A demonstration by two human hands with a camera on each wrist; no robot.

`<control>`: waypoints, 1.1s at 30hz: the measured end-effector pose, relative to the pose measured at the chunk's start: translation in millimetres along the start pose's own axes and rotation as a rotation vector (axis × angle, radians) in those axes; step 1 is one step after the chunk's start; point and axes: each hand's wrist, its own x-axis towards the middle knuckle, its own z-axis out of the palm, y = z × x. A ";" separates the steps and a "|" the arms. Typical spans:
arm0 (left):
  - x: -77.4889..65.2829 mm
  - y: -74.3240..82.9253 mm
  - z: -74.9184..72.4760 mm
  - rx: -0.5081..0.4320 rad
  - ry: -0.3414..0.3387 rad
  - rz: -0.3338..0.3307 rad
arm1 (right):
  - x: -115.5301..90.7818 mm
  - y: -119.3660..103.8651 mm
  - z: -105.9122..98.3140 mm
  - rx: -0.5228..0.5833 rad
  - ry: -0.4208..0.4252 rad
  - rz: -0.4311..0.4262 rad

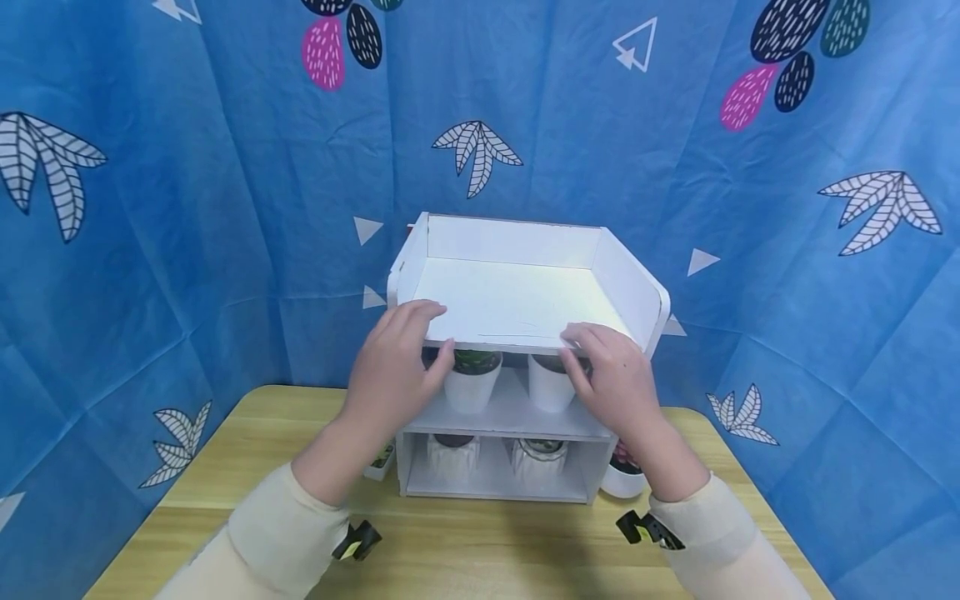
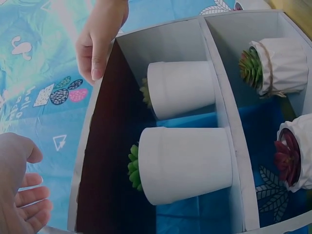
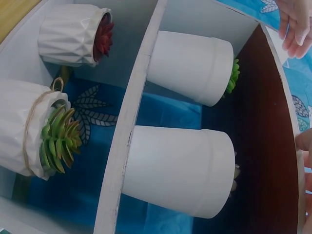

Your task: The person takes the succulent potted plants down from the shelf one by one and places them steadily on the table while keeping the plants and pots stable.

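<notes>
A white wooden shelf unit (image 1: 517, 429) stands on the table, with potted plants inside. Its top tray (image 1: 510, 292) has low side walls and a back wall. My right hand (image 1: 618, 375) pinches the tray's front edge near its right end, fingertips above and thumb below. At the left end, my left hand (image 1: 393, 367) is held beside the same edge with loosely bent fingers. The left wrist view shows a gap between that hand (image 2: 19, 185) and the board. Two smooth white pots (image 3: 180, 170) stand on the middle level, and two ridged white pots (image 2: 287, 66) on the bottom level.
A pot with pink foliage (image 1: 624, 475) stands on the table against the unit's right side. By the left side sits a small white planter (image 1: 381, 461). Blue patterned cloth (image 1: 322, 192) hangs behind and around the wooden table (image 1: 442, 542).
</notes>
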 end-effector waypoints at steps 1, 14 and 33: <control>0.7 0.2 1.3 -0.002 -0.005 0.000 | 0.1 0.0 -0.1 0.000 0.000 -0.001; 10.6 4.1 17.6 -0.018 -0.083 -0.050 | 0.9 -0.2 -0.4 -0.002 0.001 -0.006; 10.4 3.4 42.2 0.043 -0.131 -0.044 | -0.2 -0.4 -0.7 0.005 0.003 -0.007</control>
